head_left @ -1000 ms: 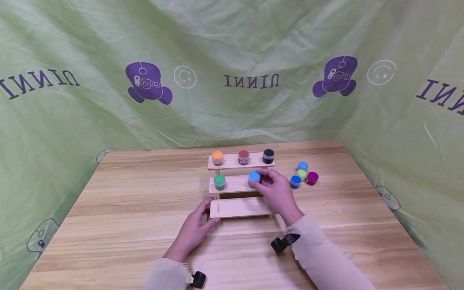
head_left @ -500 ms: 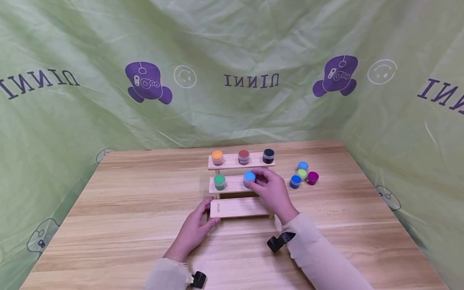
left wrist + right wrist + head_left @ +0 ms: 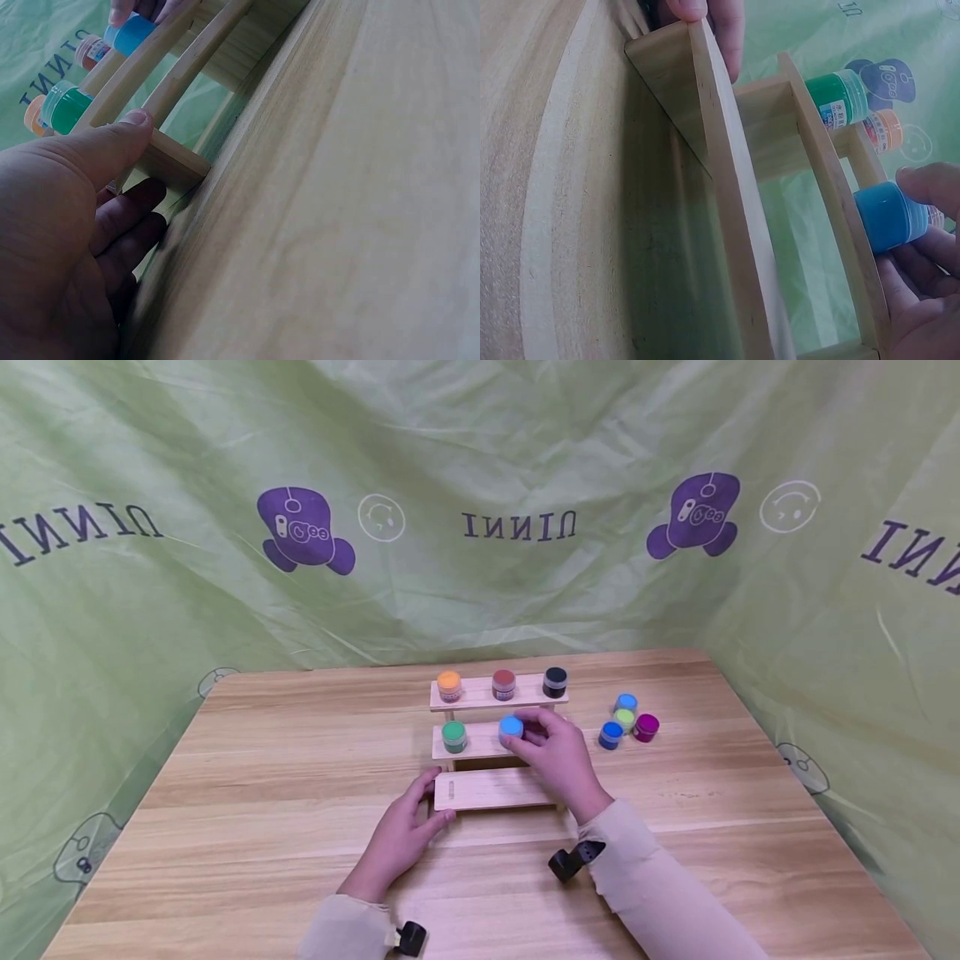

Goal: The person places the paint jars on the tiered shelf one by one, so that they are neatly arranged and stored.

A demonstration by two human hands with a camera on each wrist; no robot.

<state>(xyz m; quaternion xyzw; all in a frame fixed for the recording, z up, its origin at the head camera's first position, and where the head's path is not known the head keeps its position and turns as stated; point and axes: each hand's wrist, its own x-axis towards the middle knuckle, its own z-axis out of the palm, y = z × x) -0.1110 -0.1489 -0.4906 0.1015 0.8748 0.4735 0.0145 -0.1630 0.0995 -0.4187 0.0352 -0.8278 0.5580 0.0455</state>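
A three-step wooden stand [image 3: 495, 789] sits on the table, with small paint jars on its upper two steps. My right hand [image 3: 558, 760] pinches a light blue paint jar [image 3: 511, 729] between thumb and fingers at the middle of the second step; the right wrist view shows the blue jar [image 3: 889, 217] with its base at the step's surface. Left of it stands a green paint jar [image 3: 453, 737]. My left hand [image 3: 401, 835] holds the left end of the lowest step, thumb on its front edge and fingers behind, as the left wrist view also shows.
Along the top step are orange [image 3: 449, 686], brown-red [image 3: 504, 684] and black [image 3: 555, 682] jars. To the stand's right, several jars cluster on the table [image 3: 262, 777], among them a dark blue jar [image 3: 611, 735] and a magenta jar [image 3: 646, 727]. Green cloth hangs behind.
My right hand has moved left along the second step with the light blue paint jar, nearer the green one. The left hand has stayed on the stand's end.
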